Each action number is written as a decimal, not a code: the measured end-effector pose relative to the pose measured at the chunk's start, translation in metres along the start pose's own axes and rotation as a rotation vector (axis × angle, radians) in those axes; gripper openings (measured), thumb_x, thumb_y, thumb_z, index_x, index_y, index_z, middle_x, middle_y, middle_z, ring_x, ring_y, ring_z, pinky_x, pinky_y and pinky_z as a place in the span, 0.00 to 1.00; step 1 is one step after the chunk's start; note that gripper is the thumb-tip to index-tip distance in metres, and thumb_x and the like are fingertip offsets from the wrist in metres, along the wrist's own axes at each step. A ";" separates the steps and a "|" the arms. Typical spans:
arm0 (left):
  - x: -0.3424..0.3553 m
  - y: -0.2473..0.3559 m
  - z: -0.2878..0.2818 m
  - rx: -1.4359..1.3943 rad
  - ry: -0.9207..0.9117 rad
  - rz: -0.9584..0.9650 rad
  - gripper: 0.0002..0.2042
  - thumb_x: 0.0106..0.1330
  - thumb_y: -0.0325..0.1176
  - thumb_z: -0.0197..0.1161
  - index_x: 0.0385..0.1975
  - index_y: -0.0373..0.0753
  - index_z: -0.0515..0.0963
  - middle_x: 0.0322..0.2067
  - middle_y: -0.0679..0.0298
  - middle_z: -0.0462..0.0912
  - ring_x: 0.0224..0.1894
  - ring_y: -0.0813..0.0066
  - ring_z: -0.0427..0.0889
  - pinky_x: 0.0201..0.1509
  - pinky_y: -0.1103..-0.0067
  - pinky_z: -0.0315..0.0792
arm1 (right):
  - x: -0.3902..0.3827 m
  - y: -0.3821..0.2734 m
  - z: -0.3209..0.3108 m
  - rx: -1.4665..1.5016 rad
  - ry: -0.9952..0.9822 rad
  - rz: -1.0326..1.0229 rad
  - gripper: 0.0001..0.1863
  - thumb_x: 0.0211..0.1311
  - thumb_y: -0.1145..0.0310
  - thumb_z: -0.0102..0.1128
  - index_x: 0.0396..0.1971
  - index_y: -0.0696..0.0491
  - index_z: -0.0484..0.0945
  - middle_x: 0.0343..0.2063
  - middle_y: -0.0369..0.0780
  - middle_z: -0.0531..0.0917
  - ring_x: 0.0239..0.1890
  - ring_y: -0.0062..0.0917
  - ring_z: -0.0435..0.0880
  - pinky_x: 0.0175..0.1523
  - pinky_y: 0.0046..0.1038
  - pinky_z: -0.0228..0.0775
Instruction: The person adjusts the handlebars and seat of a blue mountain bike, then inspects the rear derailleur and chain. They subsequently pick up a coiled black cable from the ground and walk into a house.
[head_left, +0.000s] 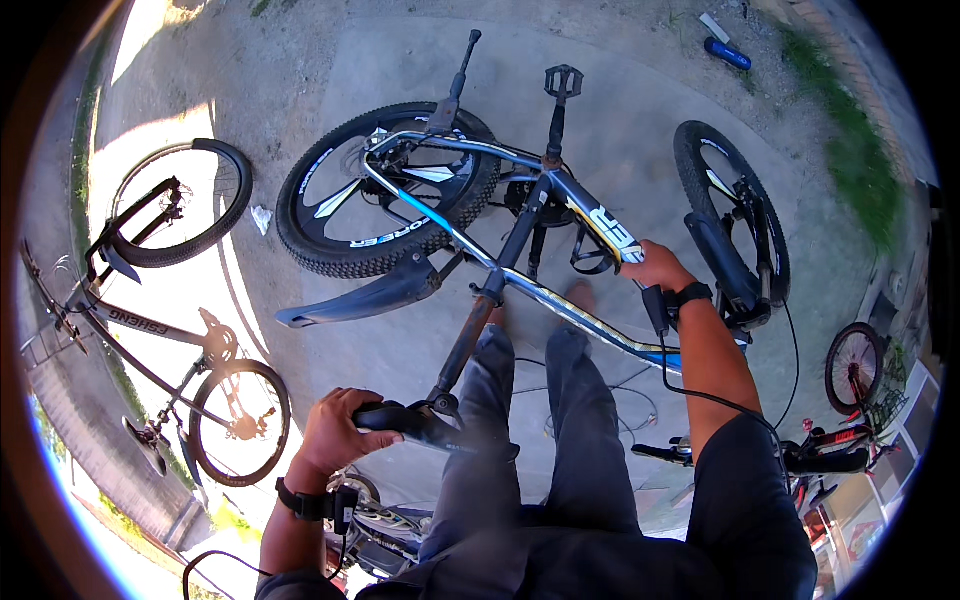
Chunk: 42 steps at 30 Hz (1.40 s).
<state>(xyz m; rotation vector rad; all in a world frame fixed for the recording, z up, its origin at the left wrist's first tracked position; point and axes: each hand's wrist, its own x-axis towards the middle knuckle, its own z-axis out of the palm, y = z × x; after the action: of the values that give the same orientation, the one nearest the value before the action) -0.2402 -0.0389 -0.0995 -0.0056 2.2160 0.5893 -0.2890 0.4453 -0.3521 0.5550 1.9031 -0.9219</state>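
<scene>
The bicycle is tilted on its side over the middle of the rough concrete floor, its glossy tubes blue, black and white. The left hand has its grip curled round one end of the smooth, tapering black saddle; the right hand's grip is closed around the thick down tube, fingertips hidden. A knobbly-tyred rear wheel has broad flat spokes, beside a curved plastic mudguard. Near the floor's left edge stands a dark second bicycle; toward its far right corner lies a blue cylinder
</scene>
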 end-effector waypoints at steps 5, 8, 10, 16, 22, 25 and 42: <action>-0.012 0.028 -0.042 -0.216 -0.047 -0.066 0.27 0.39 0.46 0.84 0.36 0.34 0.82 0.29 0.58 0.84 0.31 0.69 0.84 0.38 0.76 0.77 | -0.018 -0.030 -0.031 -0.213 -0.052 0.026 0.32 0.48 0.54 0.69 0.48 0.62 0.76 0.36 0.49 0.84 0.37 0.36 0.83 0.42 0.31 0.73; -0.006 0.035 -0.056 -0.404 -0.045 -0.120 0.27 0.41 0.45 0.83 0.35 0.33 0.82 0.29 0.60 0.84 0.30 0.75 0.82 0.37 0.78 0.77 | -0.019 -0.035 -0.049 -0.395 -0.092 0.072 0.34 0.48 0.51 0.68 0.48 0.63 0.76 0.37 0.50 0.84 0.39 0.38 0.83 0.44 0.32 0.73; 0.000 0.039 -0.069 -0.489 0.033 -0.074 0.27 0.43 0.44 0.83 0.35 0.32 0.79 0.27 0.65 0.82 0.30 0.83 0.78 0.35 0.82 0.74 | -0.029 -0.039 -0.052 -0.388 0.031 -0.015 0.34 0.49 0.50 0.69 0.49 0.62 0.76 0.39 0.51 0.83 0.42 0.38 0.84 0.48 0.33 0.74; 0.016 0.052 -0.099 -0.499 0.262 0.093 0.26 0.45 0.46 0.82 0.31 0.34 0.75 0.26 0.67 0.79 0.31 0.84 0.74 0.36 0.83 0.72 | -0.084 -0.101 -0.082 -0.086 0.618 -0.346 0.27 0.58 0.54 0.65 0.52 0.57 0.76 0.45 0.51 0.83 0.48 0.38 0.83 0.52 0.34 0.74; 0.061 0.085 -0.160 -0.416 0.445 0.173 0.27 0.52 0.51 0.77 0.33 0.31 0.76 0.26 0.63 0.79 0.29 0.80 0.76 0.34 0.82 0.73 | -0.196 -0.207 -0.062 0.288 0.865 -0.636 0.21 0.63 0.64 0.62 0.52 0.60 0.75 0.41 0.46 0.85 0.44 0.27 0.85 0.50 0.26 0.74; 0.104 0.111 -0.202 -0.379 0.531 0.190 0.31 0.53 0.55 0.74 0.39 0.28 0.78 0.29 0.58 0.82 0.30 0.77 0.80 0.35 0.80 0.75 | -0.227 -0.209 -0.038 0.469 0.839 -0.713 0.21 0.61 0.65 0.65 0.51 0.58 0.75 0.41 0.46 0.85 0.43 0.30 0.86 0.47 0.29 0.76; 0.255 0.140 -0.299 0.278 0.930 0.497 0.22 0.73 0.49 0.48 0.59 0.43 0.74 0.58 0.46 0.72 0.62 0.46 0.69 0.63 0.61 0.66 | -0.326 -0.054 -0.035 0.539 0.852 -0.314 0.20 0.66 0.73 0.58 0.57 0.59 0.71 0.43 0.41 0.82 0.46 0.23 0.80 0.54 0.27 0.71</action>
<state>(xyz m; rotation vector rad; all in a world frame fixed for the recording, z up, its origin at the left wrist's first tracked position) -0.6527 0.0094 -0.0620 0.5250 3.2298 0.6023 -0.1900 0.4382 -0.0350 1.1197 2.5393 -1.6010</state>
